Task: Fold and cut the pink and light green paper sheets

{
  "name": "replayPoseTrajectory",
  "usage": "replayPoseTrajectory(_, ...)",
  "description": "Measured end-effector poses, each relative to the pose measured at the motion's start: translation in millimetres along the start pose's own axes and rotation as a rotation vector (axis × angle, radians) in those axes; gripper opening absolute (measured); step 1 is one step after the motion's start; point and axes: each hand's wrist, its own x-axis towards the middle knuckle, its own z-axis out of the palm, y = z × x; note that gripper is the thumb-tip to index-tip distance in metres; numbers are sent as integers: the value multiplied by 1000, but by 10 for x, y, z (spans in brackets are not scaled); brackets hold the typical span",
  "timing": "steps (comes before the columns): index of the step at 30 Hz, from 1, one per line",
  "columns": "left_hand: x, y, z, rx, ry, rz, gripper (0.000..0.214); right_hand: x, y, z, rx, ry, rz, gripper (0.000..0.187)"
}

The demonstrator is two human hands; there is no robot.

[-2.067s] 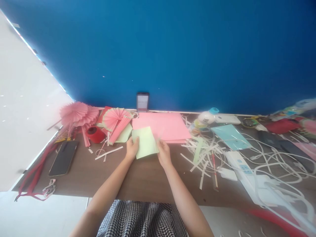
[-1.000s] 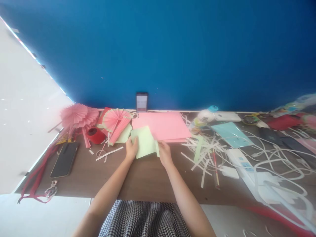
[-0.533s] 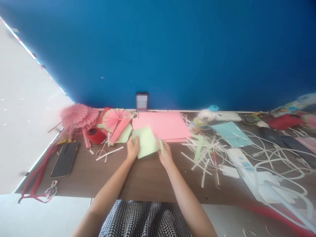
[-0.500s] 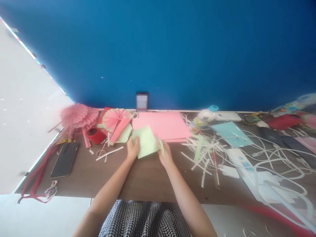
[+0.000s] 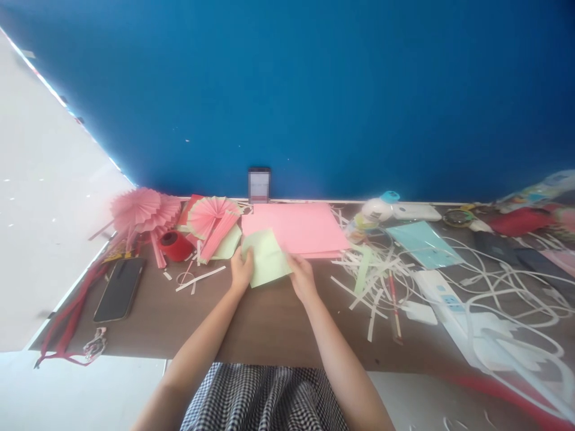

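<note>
A light green sheet of paper (image 5: 268, 260) is held up over the near side of the table, slightly tilted. My left hand (image 5: 242, 267) grips its left edge, thumb on top. At the right edge, my right hand (image 5: 302, 275) pinches the same paper between thumb and fingers. Just behind lies a stack of pink paper (image 5: 299, 227), partly covered by the green sheet. To the left of my hands rests a pleated pink paper fan (image 5: 214, 216) with a green rim, lying on more green paper (image 5: 229, 244).
Pink pleated rosettes (image 5: 144, 209), a red spool (image 5: 176, 246) and a dark phone (image 5: 119, 290) are at left. White paper strips (image 5: 381, 269), a glue bottle (image 5: 375, 209), a power strip (image 5: 442, 299) and tangled cables crowd the right. Another phone (image 5: 259, 185) leans on the blue wall.
The right edge of the green paper, bent up in my right hand before, now lies flatter. My left hand has barely moved.
</note>
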Motion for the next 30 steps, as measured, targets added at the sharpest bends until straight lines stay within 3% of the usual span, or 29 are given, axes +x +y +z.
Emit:
replayPoseTrajectory(4, -3, 28, -5, 14, 10, 16, 28, 9, 19, -24, -70, 15, -16, 32)
replayPoseTrajectory(11, -25, 19, 20, -42, 5, -6, 28, -5, 2, 25, 7, 54, 13, 26)
replayPoseTrajectory(18, -49, 36, 46, -26, 23, 20, 27, -36, -41, 40, 82, -2, -17, 18)
replayPoseTrajectory(24, -55, 25, 29, -23, 35, 1, 26, -21, -35, 22, 37, 67, 4, 21)
replayPoseTrajectory(30, -40, 51, 5, -24, 51, 1, 26, -20, -27, -12, 71, -42, 2, 25)
